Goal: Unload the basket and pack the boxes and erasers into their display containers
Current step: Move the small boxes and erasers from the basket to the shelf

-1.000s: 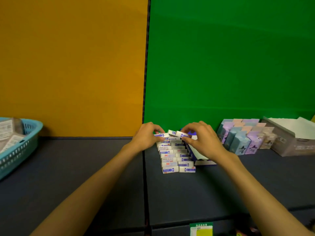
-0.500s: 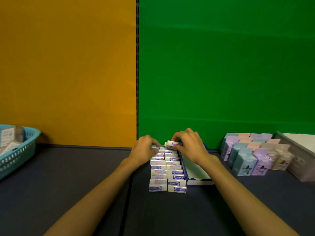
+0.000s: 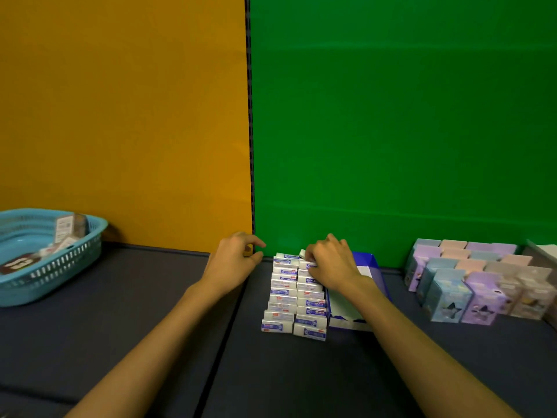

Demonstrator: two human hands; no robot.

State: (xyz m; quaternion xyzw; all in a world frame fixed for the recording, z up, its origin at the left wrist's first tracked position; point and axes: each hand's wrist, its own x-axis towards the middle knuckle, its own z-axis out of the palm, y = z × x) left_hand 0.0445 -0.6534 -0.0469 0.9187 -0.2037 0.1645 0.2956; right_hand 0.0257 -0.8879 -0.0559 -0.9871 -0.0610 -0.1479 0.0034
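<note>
head-worn view, facing forward and down, near the table [image 3: 120, 327]

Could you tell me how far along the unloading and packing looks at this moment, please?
Done: two rows of small white erasers stand beside the blue cardboard display box, and pastel boxes are grouped at right. In hand: the right hand presses on the far erasers; the left hand hovers apart, loosely curled. Left: the turquoise plastic basket holds packets, and the erasers are not in the display box.
</note>
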